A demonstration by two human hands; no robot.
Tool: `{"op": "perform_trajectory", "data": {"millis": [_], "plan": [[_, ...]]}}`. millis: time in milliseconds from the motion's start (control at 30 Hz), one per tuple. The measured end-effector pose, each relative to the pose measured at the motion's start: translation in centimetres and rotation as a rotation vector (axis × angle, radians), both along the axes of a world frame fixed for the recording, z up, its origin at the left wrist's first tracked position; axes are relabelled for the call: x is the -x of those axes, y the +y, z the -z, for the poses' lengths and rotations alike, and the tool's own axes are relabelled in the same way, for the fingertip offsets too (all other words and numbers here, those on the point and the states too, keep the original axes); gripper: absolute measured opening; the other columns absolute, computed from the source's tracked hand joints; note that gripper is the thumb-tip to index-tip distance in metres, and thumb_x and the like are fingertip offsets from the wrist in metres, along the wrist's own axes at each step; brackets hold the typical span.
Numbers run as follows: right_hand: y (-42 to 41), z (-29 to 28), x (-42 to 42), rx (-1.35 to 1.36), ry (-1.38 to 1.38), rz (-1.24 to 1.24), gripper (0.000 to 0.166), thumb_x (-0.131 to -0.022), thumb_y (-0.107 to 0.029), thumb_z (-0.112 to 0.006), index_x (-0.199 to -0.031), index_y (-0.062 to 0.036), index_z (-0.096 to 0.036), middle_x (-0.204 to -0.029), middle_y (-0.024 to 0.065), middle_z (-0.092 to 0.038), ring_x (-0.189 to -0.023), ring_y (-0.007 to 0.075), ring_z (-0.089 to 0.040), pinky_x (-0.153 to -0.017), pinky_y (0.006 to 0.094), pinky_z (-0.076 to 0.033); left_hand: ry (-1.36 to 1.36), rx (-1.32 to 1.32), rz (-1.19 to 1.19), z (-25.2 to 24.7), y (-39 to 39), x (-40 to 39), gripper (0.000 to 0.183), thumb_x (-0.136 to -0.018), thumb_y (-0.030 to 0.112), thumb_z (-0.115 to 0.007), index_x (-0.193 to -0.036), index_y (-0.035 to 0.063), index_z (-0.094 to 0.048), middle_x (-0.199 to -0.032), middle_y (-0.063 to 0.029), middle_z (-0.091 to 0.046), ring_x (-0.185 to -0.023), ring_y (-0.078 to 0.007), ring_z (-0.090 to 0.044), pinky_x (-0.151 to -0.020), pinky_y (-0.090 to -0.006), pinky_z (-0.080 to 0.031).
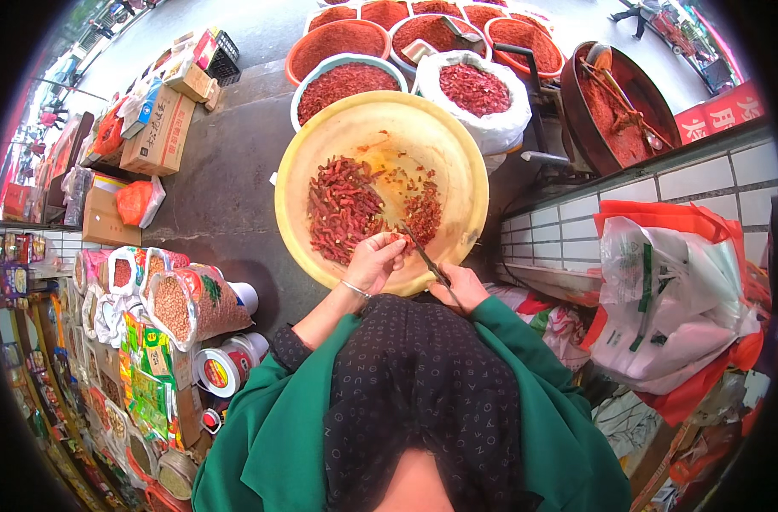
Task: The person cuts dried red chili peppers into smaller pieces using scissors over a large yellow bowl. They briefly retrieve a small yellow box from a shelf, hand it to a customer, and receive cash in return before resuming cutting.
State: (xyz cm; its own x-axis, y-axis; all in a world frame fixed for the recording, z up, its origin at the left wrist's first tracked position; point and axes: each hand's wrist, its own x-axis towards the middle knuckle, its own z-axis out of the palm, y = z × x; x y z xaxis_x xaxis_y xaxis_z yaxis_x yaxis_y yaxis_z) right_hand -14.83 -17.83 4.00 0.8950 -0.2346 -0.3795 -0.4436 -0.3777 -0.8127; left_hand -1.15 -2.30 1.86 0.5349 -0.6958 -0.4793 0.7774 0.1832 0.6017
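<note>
A wide yellow plastic basin (299, 137) stands before me. Whole dried red chilies (341, 205) are heaped in its left part, and a smaller pile of cut chili pieces (423, 214) lies to the right, with loose seeds and bits around it. My left hand (379, 256), with a bracelet at the wrist, pinches a red chili (404, 239) over the near side of the basin. My right hand (460, 287) is closed around dark metal scissors (430, 262), whose blades point up and left to the chili. How far the blades are apart cannot be made out.
Beyond the basin stand tubs of ground chili (337, 48) and a white sack of chili flakes (475, 89). A large dark pan (574, 121) is at the upper right. Plastic bags (670, 307) hang at the right. Sacks of peanuts (216, 307) and white buckets (219, 371) stand left.
</note>
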Motion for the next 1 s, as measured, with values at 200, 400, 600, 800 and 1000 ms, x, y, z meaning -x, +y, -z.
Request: {"op": "perform_trajectory", "data": {"millis": [200,400,600,800,1000], "plan": [[0.1,-0.1,-0.4,0.141,0.013,-0.061,0.027,-0.076,-0.026,-0.061,-0.076,0.0013,-0.056,-0.066,0.0231,-0.056,-0.066,0.0389,-0.059,-0.059,0.0421,-0.045,-0.011,-0.003,0.036,0.0,-0.3,0.1,0.008,-0.085,0.009,-0.063,-0.088,0.0021,-0.059,-0.075,-0.0017,-0.058,-0.062,-0.0083,-0.052,-0.054,-0.0216,-0.041],[-0.1,-0.3,-0.5,0.149,0.068,-0.089,0.026,-0.076,-0.026,-0.057,-0.076,-0.0004,-0.056,-0.07,0.0246,-0.058,-0.071,0.042,-0.059,-0.063,0.0457,-0.046,-0.017,-0.029,0.022,0.3,0.0,-0.1,0.01,-0.085,0.01,-0.065,-0.089,0.0025,-0.059,-0.076,-0.0013,-0.059,-0.063,-0.0086,-0.053,-0.055,-0.0221,-0.043],[-0.1,-0.2,-0.3,0.124,0.052,-0.095,0.03,-0.077,-0.03,-0.059,-0.078,0.0001,-0.056,-0.07,0.0238,-0.058,-0.073,0.041,-0.06,-0.064,0.0456,-0.046,-0.026,-0.021,0.01,0.3,-0.1,-0.1,0.009,-0.085,0.008,-0.064,-0.088,0.0028,-0.057,-0.078,-0.003,-0.059,-0.064,-0.0103,-0.054,-0.056,-0.0226,-0.045],[0.1,0.2,-0.3,0.104,0.003,-0.089,0.026,-0.079,-0.023,-0.061,-0.075,0.0022,-0.056,-0.059,0.0187,-0.052,-0.054,0.0277,-0.055,-0.055,0.0378,-0.043,0.042,0.004,0.02,0.5,0.0,0.1,0.01,-0.085,0.007,-0.064,-0.088,0.0028,-0.056,-0.079,-0.0042,-0.059,-0.064,-0.0118,-0.055,-0.057,-0.0233,-0.046],[0.0,0.2,-0.3,0.097,0.032,-0.084,0.027,-0.078,-0.026,-0.061,-0.075,0.0014,-0.057,-0.062,0.0204,-0.055,-0.06,0.0317,-0.057,-0.058,0.0399,-0.045,0.018,-0.022,-0.018,0.1,-0.1,0.0,0.011,-0.084,0.005,-0.065,-0.089,0.0031,-0.055,-0.078,-0.0043,-0.06,-0.063,-0.0121,-0.056,-0.056,-0.0237,-0.047]]}}
